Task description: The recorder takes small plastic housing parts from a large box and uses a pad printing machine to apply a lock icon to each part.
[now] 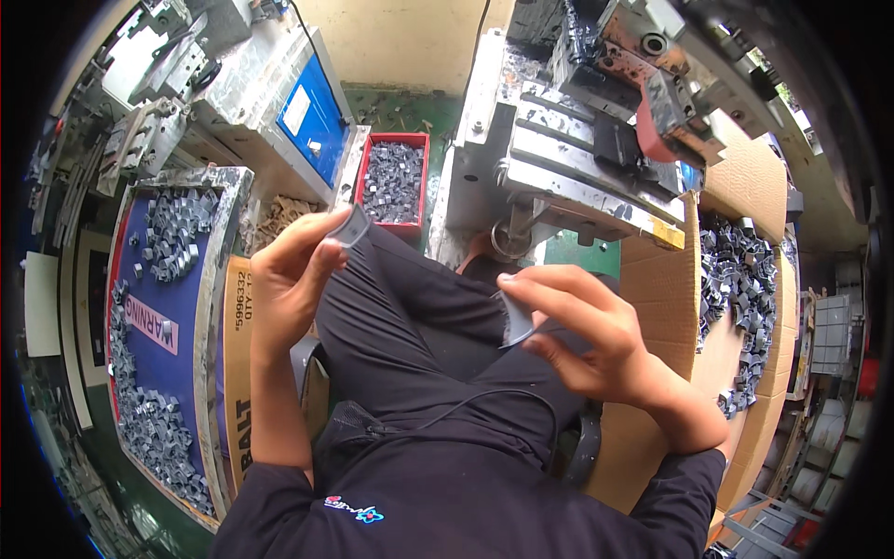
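My left hand is raised over my left thigh, pinching a small grey piece between thumb and fingertips. The piece looks thin and slightly curved, partly see-through at this angle. On the other side, my right hand holds a second grey curved piece by its edge, between thumb and fingers, above my lap. The two pieces are well apart. Whether they are plastic or metal, I cannot tell.
A red bin full of small grey parts stands ahead on the floor. At left, a blue-topped tray bears heaps of parts. An open cardboard box with more parts stands at right. A heavy metal machine rises ahead right.
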`<state>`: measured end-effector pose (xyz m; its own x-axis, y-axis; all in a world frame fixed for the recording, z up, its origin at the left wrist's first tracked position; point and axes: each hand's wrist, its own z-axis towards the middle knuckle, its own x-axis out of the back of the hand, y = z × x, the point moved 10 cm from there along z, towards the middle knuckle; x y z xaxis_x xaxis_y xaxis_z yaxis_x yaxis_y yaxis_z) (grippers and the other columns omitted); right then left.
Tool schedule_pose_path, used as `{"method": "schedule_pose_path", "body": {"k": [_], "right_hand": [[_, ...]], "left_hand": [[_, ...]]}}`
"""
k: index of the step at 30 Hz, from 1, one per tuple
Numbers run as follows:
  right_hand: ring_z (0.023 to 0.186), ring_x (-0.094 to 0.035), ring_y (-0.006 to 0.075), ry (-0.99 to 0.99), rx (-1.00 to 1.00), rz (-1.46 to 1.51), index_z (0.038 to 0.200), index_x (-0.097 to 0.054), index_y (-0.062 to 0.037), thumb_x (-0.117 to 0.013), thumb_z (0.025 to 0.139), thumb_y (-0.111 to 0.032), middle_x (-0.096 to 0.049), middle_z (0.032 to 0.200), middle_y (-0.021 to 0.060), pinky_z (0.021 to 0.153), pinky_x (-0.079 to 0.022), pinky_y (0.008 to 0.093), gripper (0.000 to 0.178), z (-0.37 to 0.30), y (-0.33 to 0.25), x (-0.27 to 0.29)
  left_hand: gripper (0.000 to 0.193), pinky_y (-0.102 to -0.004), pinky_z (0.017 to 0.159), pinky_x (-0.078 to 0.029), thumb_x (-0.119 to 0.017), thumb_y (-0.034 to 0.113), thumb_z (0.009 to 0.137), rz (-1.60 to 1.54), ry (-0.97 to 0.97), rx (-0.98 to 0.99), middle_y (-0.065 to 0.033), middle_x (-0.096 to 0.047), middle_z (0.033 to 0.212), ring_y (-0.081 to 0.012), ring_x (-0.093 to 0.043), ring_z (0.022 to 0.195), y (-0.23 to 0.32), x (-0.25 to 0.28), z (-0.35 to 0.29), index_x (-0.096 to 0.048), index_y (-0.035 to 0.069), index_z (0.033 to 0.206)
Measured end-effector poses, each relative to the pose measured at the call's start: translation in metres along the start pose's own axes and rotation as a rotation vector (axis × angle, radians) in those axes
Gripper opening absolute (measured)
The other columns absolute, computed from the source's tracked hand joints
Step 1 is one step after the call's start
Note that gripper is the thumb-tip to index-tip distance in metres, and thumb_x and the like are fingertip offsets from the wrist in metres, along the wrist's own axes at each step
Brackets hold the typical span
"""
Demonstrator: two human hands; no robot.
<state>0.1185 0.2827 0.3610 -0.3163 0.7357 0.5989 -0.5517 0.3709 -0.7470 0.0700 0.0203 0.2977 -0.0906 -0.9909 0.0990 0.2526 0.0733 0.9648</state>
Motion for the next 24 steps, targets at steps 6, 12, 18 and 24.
{"method": "schedule_pose_path", "body": {"k": [6, 12, 18, 24], "right_hand": [[0.115, -0.068, 0.0281, 0.194, 0.06, -0.181, 0.137, -0.059, 0.006, -0.072, 0.085, 0.009, -0.064, 0.132, 0.0191, 0.094, -0.057, 0.0382, 0.053, 0.001, -0.003, 0.039], [0.123, -0.063, 0.0324, 0.413, 0.016, -0.044, 0.131, -0.051, 0.0063, -0.073, 0.096, -0.008, -0.061, 0.132, 0.0282, 0.107, -0.049, 0.0416, 0.044, -0.028, 0.012, 0.068], [0.124, -0.062, 0.033, 0.41, 0.028, -0.123, 0.129, -0.052, 0.0051, -0.072, 0.097, -0.009, -0.061, 0.131, 0.029, 0.108, -0.048, 0.0417, 0.041, -0.03, 0.015, 0.067], [0.119, -0.066, 0.032, 0.394, 0.058, -0.18, 0.13, -0.052, 0.0052, -0.068, 0.099, -0.006, -0.061, 0.132, 0.0301, 0.105, -0.051, 0.0422, 0.036, -0.028, 0.011, 0.067]], "left_hand": [[0.025, -0.0305, 0.088, -0.056, -0.078, 0.008, 0.092, -0.067, 0.027, -0.089, -0.0141, -0.076, 0.105, -0.0192, -0.072, 0.099, 0.022, 0.001, -0.025, -0.073, -0.006, 0.112], [0.033, -0.0374, 0.077, -0.059, -0.08, 0.025, 0.092, -0.038, -0.165, -0.233, -0.0201, -0.077, 0.092, -0.0293, -0.076, 0.086, 0.049, -0.029, -0.021, -0.075, -0.006, 0.1], [0.032, -0.037, 0.077, -0.059, -0.082, 0.024, 0.089, -0.133, -0.219, -0.275, -0.0193, -0.078, 0.095, -0.0299, -0.077, 0.088, 0.059, -0.042, -0.023, -0.075, -0.005, 0.101], [0.026, -0.0312, 0.079, -0.06, -0.083, 0.003, 0.083, -0.134, -0.254, -0.299, -0.0116, -0.079, 0.102, -0.0206, -0.076, 0.09, 0.057, -0.049, -0.021, -0.078, 0.001, 0.108]]}}
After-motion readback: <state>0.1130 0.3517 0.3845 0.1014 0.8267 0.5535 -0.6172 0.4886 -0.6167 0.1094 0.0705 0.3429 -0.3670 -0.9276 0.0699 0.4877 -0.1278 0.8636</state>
